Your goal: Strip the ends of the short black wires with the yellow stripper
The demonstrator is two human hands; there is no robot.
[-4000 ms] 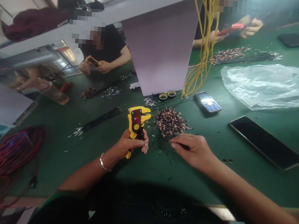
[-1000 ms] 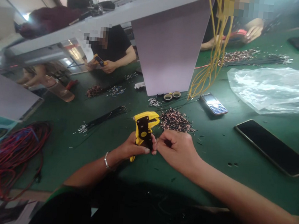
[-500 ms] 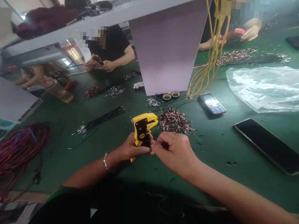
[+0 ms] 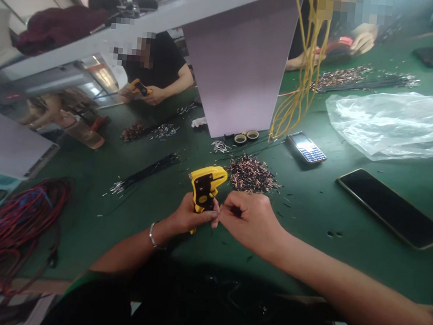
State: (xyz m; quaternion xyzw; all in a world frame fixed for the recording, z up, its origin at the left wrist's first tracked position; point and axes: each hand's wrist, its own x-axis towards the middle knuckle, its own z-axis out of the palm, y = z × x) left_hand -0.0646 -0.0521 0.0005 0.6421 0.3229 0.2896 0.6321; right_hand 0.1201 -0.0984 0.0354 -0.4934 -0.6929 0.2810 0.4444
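Note:
A yellow and black wire stripper [image 4: 204, 185] stands upright in my left hand [image 4: 191, 215], whose fingers wrap round its handle. Right beside it, my right hand [image 4: 249, 221] is closed in a pinch, its fingertips at the left fingertips; what it pinches is too small to make out. Just beyond my hands lies a heap of short black pieces with copper ends [image 4: 252, 175]. To the left is a bundle of black wires [image 4: 145, 173] with pale tips. Small silvery pieces [image 4: 220, 146] lie behind the heap.
On the green table [image 4: 306, 261] are a keypad phone [image 4: 306, 148], a dark smartphone [image 4: 392, 208], a plastic bag [image 4: 394, 125] and tape rolls [image 4: 240, 139]. Yellow wires [image 4: 300, 89] hang behind. Red and blue cables [image 4: 25, 221] lie left. People work across the table.
The stripper's jaw lever stands a little differently against its head. Both hands remain together in nearly the same place, and the whole view has shifted slightly.

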